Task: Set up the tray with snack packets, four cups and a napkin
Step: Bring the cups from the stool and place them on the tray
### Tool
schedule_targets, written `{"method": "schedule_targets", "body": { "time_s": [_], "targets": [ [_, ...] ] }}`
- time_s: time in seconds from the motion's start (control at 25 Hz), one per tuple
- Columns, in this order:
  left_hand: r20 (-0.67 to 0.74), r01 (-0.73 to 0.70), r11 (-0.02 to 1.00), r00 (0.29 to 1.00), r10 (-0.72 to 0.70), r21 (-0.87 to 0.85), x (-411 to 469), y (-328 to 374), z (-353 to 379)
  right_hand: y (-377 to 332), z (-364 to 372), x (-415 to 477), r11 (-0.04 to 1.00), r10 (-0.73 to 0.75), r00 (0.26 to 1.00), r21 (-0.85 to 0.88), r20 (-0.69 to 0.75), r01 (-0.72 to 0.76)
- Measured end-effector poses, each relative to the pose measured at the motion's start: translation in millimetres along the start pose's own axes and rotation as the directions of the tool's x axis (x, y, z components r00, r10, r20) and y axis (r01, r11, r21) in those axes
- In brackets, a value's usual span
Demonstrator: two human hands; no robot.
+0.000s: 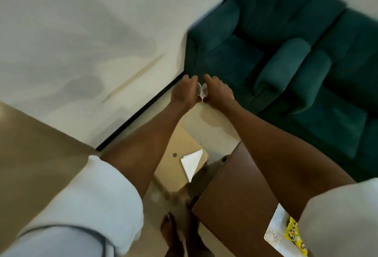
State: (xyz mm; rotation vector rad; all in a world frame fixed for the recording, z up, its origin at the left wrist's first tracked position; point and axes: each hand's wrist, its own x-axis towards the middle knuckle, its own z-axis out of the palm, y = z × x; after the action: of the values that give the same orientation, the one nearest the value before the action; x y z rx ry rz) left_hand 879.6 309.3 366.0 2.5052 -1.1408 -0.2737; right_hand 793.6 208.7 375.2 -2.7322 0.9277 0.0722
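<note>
Blurred view: tray [274,228] and yellow snack packet [292,234] cut off behind a sleeve [337,222]. Left hand [184,90] and right hand [218,90] both curl around clear cups [201,92] (number unclear), held out front; napkin [191,163] lies below.

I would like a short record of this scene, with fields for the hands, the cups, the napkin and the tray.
left hand: grips the clear cups
right hand: grips the same cups
cup count: cannot tell
napkin: folded, on the light wooden surface
tray: on the brown table, yellow snack packet on it
</note>
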Motion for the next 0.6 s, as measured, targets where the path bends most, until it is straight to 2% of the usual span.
{"method": "schedule_targets", "body": {
  "time_s": [0.12,0.32,0.6],
  "targets": [
    [-0.015,-0.138,0.990,0.990,0.138,0.003,1.1,78.6,-59.0,31.4,-92.8,-39.2,0.998,0.063,0.989,0.020,-0.134,-0.061],
    [-0.053,-0.390,0.921,0.919,0.390,0.012,-19.4,249.2,-138.2,121.5,-241.9,-135.4,0.972,0.218,0.908,-0.005,-0.359,-0.235],
    [-0.068,-0.611,0.791,0.788,0.612,0.026,-109.4,463.8,-172.2,251.4,-386.6,-324.9,0.885,0.406,0.751,0.019,-0.521,-0.465]
  ]
}}
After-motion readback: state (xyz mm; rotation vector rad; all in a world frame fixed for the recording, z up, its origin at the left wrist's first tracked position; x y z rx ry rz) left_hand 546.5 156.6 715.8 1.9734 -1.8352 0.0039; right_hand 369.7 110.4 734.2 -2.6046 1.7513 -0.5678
